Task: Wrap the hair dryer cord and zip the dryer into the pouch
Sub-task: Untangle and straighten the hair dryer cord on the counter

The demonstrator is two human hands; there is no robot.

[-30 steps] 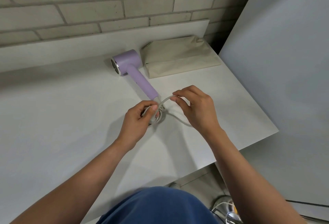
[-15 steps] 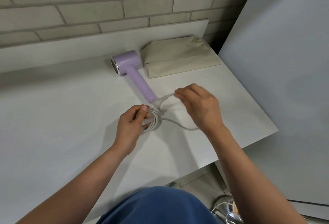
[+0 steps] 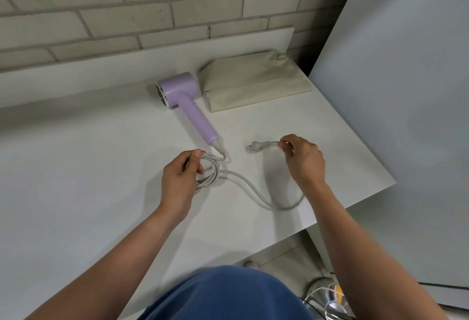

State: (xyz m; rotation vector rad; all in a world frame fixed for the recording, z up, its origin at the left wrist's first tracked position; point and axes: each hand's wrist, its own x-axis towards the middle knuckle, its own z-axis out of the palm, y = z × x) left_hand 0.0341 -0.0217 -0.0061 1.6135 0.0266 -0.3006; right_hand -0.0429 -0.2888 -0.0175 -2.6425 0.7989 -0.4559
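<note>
A lilac hair dryer (image 3: 182, 93) lies flat on the white table (image 3: 76, 180), handle pointing toward me. Its pale grey cord (image 3: 253, 187) leaves the handle's end. My left hand (image 3: 181, 180) grips a small coil of that cord just below the handle. From the coil the loose cord curves along the table to the right and up into my right hand (image 3: 303, 159), which pinches it close to the plug (image 3: 252, 147). The plug sticks out to the left of my fingers, above the table. A beige fabric pouch (image 3: 253, 83) lies behind, touching the dryer's head.
A brick wall with a white ledge (image 3: 127, 65) runs along the back. A grey panel (image 3: 393, 91) stands on the right, past the table's right edge. Below that edge, on the floor, are cables and a metal object (image 3: 327, 297).
My right hand has drawn the cord's end out to the right, so the plug now shows and a long slack loop lies on the table. My left hand slid left with the coil.
</note>
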